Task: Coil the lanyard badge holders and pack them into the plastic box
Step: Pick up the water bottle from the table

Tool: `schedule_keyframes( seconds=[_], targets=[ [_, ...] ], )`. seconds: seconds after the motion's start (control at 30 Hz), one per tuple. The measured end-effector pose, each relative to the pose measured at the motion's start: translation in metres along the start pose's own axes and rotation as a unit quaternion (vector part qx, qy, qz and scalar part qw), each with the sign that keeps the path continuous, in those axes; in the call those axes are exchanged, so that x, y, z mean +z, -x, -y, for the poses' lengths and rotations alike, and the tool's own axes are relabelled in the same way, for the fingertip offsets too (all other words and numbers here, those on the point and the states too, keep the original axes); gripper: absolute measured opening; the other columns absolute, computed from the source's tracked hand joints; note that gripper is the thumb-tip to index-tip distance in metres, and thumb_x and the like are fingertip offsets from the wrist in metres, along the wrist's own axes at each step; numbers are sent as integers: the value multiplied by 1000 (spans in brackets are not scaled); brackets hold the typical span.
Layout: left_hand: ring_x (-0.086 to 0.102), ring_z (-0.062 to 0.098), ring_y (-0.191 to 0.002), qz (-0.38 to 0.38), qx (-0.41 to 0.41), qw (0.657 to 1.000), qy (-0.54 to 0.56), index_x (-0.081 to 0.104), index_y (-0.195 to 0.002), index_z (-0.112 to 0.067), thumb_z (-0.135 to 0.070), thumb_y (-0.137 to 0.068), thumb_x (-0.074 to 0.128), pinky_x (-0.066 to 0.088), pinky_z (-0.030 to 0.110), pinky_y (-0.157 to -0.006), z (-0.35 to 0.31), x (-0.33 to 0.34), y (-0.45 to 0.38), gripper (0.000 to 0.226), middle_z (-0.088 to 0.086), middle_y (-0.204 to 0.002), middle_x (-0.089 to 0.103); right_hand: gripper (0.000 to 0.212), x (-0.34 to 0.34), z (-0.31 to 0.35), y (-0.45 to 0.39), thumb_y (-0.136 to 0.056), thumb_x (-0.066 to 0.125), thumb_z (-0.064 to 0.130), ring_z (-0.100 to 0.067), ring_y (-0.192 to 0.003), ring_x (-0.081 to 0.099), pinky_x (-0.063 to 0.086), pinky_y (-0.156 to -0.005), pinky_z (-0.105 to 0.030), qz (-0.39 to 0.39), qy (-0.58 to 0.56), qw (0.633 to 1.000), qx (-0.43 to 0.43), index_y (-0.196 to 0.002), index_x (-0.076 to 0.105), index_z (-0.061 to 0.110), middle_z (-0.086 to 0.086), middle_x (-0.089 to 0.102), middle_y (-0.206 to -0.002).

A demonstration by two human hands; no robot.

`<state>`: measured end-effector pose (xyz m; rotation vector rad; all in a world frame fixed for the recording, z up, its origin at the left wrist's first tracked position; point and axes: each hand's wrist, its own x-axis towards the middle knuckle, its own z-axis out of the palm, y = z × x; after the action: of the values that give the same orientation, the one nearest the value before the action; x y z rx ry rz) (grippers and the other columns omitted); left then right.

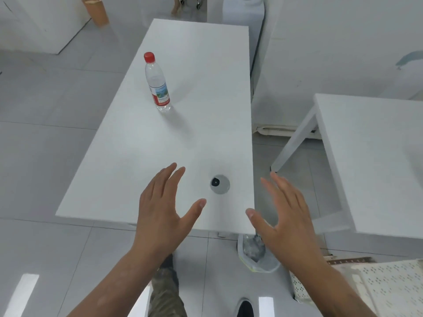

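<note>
No lanyard badge holder and no plastic box is in view. My left hand hovers over the near edge of a white table, palm down, fingers spread, holding nothing. My right hand is held out just past the table's near right corner, fingers apart and empty. Both bare forearms reach in from the bottom of the view.
A clear water bottle with a red cap stands upright on the table's left middle. A round grey cable hole sits between my hands. A second white table stands at the right. A lined waste bin is on the floor below.
</note>
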<state>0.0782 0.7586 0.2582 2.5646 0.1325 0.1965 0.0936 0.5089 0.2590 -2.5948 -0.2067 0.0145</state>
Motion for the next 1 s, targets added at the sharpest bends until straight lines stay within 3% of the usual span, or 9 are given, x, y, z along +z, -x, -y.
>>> schedule_keyframes(
  seconds=[0.17, 0.33, 0.57, 0.73, 0.9, 1.0],
  targets=[
    [29, 15, -144, 15, 7, 1000, 6, 39, -146, -24, -67, -84, 45, 27, 40, -116, 74, -32, -76, 76, -6, -156, 34, 67, 47, 63, -60, -88, 41, 66, -7, -148, 11, 18, -118, -34, -11, 13, 1000, 26, -148, 28, 39, 19, 17, -159],
    [30, 15, -144, 34, 15, 999, -15, 39, -146, -24, -61, -86, 51, 24, 37, -115, 125, -50, -127, 72, -5, -155, 36, 66, 80, 100, -100, -89, 46, 64, -7, -147, 14, 15, -117, -31, -14, 10, 998, 54, -147, 31, 37, 18, 20, -159],
    [32, 14, -142, 43, 6, 999, -20, 40, -146, -22, -56, -88, 58, 25, 32, -113, 170, -39, -191, 69, -5, -154, 39, 66, 117, 116, -172, -89, 48, 62, -7, -148, 15, 11, -117, -29, 8, 14, 997, 73, -148, 29, 39, 17, 21, -159],
    [34, 17, -142, 33, -30, 999, -1, 38, -147, -21, -54, -87, 63, 29, 35, -113, 184, -20, -252, 73, -3, -153, 40, 64, 135, 116, -228, -91, 52, 56, -6, -147, 15, 20, -120, -36, 18, -11, 997, 72, -148, 31, 37, 18, 23, -158],
    [33, 19, -142, 25, -98, 993, 59, 29, -150, -23, -62, -80, 66, 31, 38, -113, 188, 9, -343, 89, -4, -155, 36, 64, 158, 109, -281, -91, 54, 54, -8, -146, 20, 25, -119, -38, 39, -16, 997, 71, -149, 32, 35, 14, 28, -157],
    [30, 14, -144, 21, -140, 977, 159, 24, -152, -26, -61, -73, 74, 28, 30, -111, 187, 20, -386, 100, -7, -157, 31, 63, 171, 105, -301, -92, 55, 52, -8, -144, 23, 26, -118, -36, 53, -26, 995, 75, -148, 33, 33, 12, 32, -156]
  ],
)
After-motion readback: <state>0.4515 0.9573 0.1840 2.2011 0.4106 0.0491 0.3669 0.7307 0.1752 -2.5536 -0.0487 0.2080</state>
